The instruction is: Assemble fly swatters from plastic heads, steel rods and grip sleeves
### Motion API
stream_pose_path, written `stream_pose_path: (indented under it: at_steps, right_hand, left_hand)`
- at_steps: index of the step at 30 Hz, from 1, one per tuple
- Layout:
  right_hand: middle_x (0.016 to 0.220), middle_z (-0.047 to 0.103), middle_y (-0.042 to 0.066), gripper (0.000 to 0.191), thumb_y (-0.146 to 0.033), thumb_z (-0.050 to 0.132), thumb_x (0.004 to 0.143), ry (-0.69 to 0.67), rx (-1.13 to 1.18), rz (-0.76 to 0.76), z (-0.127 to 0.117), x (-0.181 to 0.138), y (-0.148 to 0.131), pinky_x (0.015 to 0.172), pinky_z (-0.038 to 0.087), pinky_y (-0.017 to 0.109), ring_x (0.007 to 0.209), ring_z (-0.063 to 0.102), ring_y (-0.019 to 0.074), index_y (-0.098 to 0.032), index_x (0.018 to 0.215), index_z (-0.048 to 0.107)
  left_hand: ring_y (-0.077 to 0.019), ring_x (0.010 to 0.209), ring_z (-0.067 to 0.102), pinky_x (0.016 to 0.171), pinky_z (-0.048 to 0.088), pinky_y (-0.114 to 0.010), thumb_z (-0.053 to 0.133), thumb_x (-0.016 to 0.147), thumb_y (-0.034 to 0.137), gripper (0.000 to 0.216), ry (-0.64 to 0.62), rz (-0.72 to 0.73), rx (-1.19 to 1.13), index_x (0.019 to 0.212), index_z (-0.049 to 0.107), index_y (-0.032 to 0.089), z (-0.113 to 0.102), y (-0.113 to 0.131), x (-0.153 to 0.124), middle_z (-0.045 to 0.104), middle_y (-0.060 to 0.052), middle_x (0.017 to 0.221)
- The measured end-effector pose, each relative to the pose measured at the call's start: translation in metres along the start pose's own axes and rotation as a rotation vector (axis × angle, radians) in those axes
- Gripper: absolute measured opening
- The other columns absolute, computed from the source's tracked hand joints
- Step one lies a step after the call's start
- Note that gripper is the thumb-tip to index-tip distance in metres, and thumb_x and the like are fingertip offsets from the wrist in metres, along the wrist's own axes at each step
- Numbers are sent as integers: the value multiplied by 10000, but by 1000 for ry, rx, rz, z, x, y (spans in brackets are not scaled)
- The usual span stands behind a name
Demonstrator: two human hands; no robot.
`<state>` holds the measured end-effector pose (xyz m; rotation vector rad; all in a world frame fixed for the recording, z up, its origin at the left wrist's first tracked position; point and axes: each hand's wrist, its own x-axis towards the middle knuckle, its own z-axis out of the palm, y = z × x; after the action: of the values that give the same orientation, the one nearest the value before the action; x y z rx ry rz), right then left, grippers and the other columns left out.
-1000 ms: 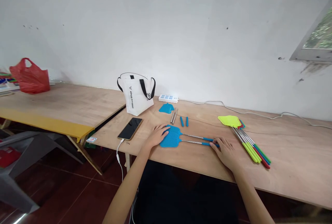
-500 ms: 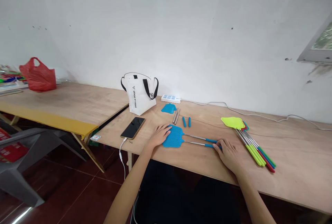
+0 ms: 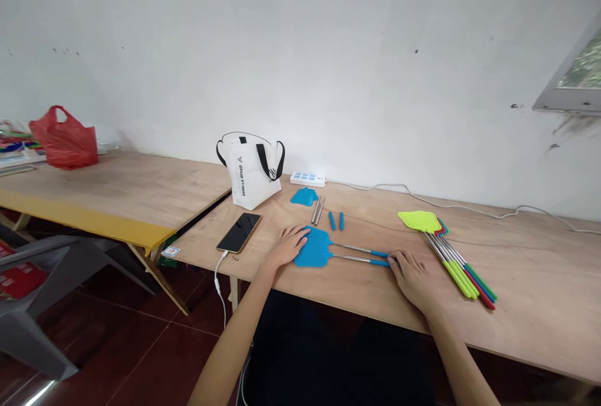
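Two blue fly swatters (image 3: 313, 249) lie side by side on the wooden table, their heads overlapping and their thin metal shafts pointing right. My left hand (image 3: 287, 247) rests open, fingers spread over the left edge of the heads. At the other end, my right hand (image 3: 412, 273) lies open on the table, thumb and fingertips touching the ends of the blue handles (image 3: 380, 262). Behind them are a loose blue swatter head (image 3: 304, 197), metal tubes (image 3: 318, 210) and two short blue grips (image 3: 337, 221).
Several assembled swatters (image 3: 457, 259) with yellow, red and green handles lie fanned at the right. A phone (image 3: 239, 232) on a cable is at the left, before a white bag (image 3: 253, 174). A power strip (image 3: 307, 178) sits by the wall; a red bag (image 3: 66, 140) stands on another table.
My right thumb has slid slightly off the top of the nearer handle to the handle ends. The left hand and the swatters stay in place; the view has shifted slightly.
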<state>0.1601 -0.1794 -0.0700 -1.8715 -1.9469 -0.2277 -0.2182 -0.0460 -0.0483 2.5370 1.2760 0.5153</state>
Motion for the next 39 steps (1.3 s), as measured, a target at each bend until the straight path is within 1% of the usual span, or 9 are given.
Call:
stream_pose_path:
  at_steps: [8,15,25,32,39]
  right_hand:
    - [1105,668,81,370,-428,250,1047,-15,6,9,0,1,0,936,433,427,1054,620,260,-257,1051,578]
    - [1125,668,75,341,-407,282,1037,-10,-13,19,-2,0,-3,920,440,414,1061,621,251,-256,1035,587]
    - [1113,669,82,349,-416,279,1033,-20,41,18,-1,1,0,935,439,432,1053,615,259,-261,1043,591]
    - [1119,666,84,361,-430,272,1037,-20,15,13,0,1,1,942,439,434,1064,618,264,-259,1054,589]
    - [1147,673,90,360,-422,275,1040,-15,-14,15,1,0,1,932,435,433,1068,609,264,-250,1071,590]
  left_hand:
    - [-232,1455,380,1198,285,-458,260,1083,414,474,10,14,-7,1494,479,325,1,-2,1,439,-17,1591]
    - [-234,1453,387,1207,275,-448,281,1081,436,468,9,7,-17,1484,490,320,1,-3,1,447,-21,1584]
    - [-232,1451,391,1205,280,-444,279,1079,453,473,13,17,-20,1475,493,310,-1,-1,0,454,-31,1579]
    - [-230,1457,383,1207,274,-445,285,1080,424,465,1,4,-10,1477,489,293,-3,2,-1,437,-32,1592]
    - [-232,1453,385,1206,276,-448,290,1078,432,463,4,3,-18,1474,493,304,-2,1,-1,443,-29,1586]
